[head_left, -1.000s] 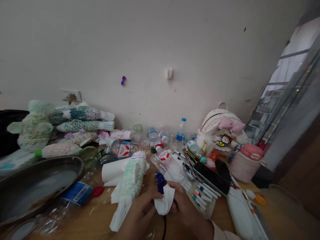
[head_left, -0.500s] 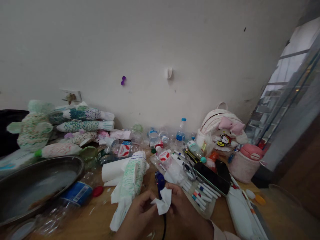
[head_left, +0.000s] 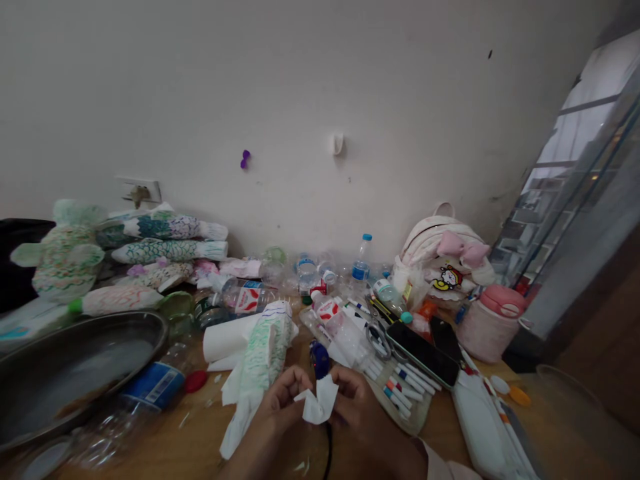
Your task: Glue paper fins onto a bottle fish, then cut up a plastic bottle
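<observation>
At the bottom centre both of my hands pinch a small crumpled piece of white paper [head_left: 317, 403]. My left hand [head_left: 281, 407] holds its left edge with thumb and fingers. My right hand [head_left: 359, 413] grips its right side. Just behind the paper stands a blue glue gun [head_left: 319, 357] whose black cord runs down between my hands. A paper-wrapped bottle fish with green scale lines [head_left: 261, 360] lies directly left of my left hand, beside a white paper roll [head_left: 225, 341].
A large metal pan [head_left: 75, 373] sits at the left, with a blue-labelled bottle [head_left: 155, 387] and red cap [head_left: 196, 381] by it. Decorated bottle fish [head_left: 165, 252] line the wall. Markers [head_left: 403, 390], a phone [head_left: 423, 353], scissors, a pink backpack [head_left: 443, 257] and pink container [head_left: 493, 321] crowd the right.
My hands have lifted slightly and pulled the paper into a smaller, more folded shape; my left fingers have shifted along its edge. Nothing else on the table moved.
</observation>
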`<state>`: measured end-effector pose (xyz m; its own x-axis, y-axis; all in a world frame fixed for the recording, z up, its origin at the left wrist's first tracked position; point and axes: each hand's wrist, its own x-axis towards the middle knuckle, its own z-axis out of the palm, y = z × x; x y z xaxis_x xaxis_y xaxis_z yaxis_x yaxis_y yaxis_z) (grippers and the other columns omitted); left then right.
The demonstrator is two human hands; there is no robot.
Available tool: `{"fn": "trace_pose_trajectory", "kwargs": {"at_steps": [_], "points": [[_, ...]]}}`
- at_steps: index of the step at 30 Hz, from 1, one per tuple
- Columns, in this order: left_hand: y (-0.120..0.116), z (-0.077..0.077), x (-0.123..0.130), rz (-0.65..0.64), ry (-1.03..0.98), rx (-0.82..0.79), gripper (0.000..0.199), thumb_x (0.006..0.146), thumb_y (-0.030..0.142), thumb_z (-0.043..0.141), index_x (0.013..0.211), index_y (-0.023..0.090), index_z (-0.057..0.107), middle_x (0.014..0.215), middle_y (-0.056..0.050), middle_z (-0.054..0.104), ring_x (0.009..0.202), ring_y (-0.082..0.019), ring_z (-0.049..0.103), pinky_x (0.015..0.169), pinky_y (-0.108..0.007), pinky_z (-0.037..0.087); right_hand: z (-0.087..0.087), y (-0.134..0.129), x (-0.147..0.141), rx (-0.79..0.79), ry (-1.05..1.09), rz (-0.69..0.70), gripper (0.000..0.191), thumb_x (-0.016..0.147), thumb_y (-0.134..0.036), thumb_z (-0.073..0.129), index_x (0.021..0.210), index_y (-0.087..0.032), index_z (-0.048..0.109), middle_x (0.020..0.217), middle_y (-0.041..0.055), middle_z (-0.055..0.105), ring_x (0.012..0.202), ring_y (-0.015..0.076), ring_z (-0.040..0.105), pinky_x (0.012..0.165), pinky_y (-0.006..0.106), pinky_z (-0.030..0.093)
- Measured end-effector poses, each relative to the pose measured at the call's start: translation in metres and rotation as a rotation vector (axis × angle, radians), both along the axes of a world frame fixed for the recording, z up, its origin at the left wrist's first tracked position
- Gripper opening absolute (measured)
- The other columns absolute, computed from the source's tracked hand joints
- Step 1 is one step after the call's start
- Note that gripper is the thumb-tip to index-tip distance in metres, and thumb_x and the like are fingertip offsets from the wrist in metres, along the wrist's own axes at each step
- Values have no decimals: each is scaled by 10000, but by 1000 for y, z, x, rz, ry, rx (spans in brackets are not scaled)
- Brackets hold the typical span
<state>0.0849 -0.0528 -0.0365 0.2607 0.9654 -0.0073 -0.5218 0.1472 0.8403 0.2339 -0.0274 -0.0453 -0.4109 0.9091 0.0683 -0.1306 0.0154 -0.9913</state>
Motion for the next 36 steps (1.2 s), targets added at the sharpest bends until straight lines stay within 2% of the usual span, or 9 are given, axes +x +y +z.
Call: {"fn": "trace_pose_trajectory", "kwargs": {"at_steps": [2, 4, 6, 9, 12, 23, 28, 33, 36], "points": [[0, 0, -1, 49, -25, -12, 240, 638, 234, 767, 712, 186, 544, 571, 55, 575, 491, -71, 451, 485, -173, 334, -2, 0, 3, 129, -26, -46, 194, 769, -357, 626, 873, -198, 587, 672, -29, 557, 502, 67, 453, 451, 178, 338], [1, 1, -3, 76, -37, -1, 234, 640, 244, 764, 719, 184, 551, 589, 54, 568, 501, -70, 439, 466, -166, 331, -1, 0, 7, 257, -64, -80, 373, 747, -198, 628, 1106, -259, 549, 874, -7, 582, 608, 79, 500, 523, 187, 381], [3, 2, -4, 69, -37, 15, 248, 624, 252, 771, 720, 183, 554, 607, 51, 572, 509, -75, 441, 456, -168, 345, 3, -1, 9, 354, -100, -54, 559, 672, -119, 677, 1175, -307, 522, 1031, 9, 556, 727, 103, 536, 591, 205, 409], [4, 3, -3, 41, -19, -8, 286, 586, 235, 784, 724, 190, 537, 593, 57, 574, 482, -74, 444, 440, -170, 348, 11, 0, 10, 438, -134, 21, 343, 634, -189, 760, 953, -258, 654, 1053, 30, 560, 828, 147, 551, 641, 235, 413], [5, 2, -2, 10, -8, -12, 320, 563, 221, 784, 742, 199, 520, 562, 70, 563, 451, -67, 433, 425, -165, 331, 14, 2, 9, 482, -109, 47, 149, 672, -293, 754, 750, -208, 661, 871, 23, 606, 746, 147, 550, 617, 247, 388], [9, -10, -1, -60, 65, 86, 376, 574, 332, 800, 768, 210, 502, 563, 77, 540, 467, -66, 413, 423, -157, 305, 15, -4, 4, 193, -67, 76, 215, 717, -352, 620, 637, -187, 510, 662, -28, 460, 630, 125, 414, 610, 258, 327], [5, -3, 2, -20, 67, 49, 412, 562, 309, 819, 766, 215, 473, 543, 91, 513, 441, -61, 393, 435, -172, 301, 11, 4, 6, 178, -35, -118, 367, 854, -488, 464, 644, -189, 499, 607, -32, 447, 557, 111, 390, 545, 243, 313], [1, 3, 4, 72, 113, 75, 404, 591, 365, 805, 743, 216, 461, 563, 83, 506, 486, -81, 424, 482, -190, 332, 13, 1, 13, 502, -95, -48, 419, 664, -572, 698, 730, -216, 485, 868, 15, 533, 755, 156, 500, 680, 267, 392], [-3, 5, 5, 166, 139, 83, 364, 619, 365, 786, 731, 215, 475, 621, 65, 525, 530, -98, 456, 515, -208, 367, 15, -4, 12, 695, -290, -17, 341, 643, -407, 763, 800, -226, 521, 1008, 50, 549, 926, 211, 531, 810, 309, 398]]}}
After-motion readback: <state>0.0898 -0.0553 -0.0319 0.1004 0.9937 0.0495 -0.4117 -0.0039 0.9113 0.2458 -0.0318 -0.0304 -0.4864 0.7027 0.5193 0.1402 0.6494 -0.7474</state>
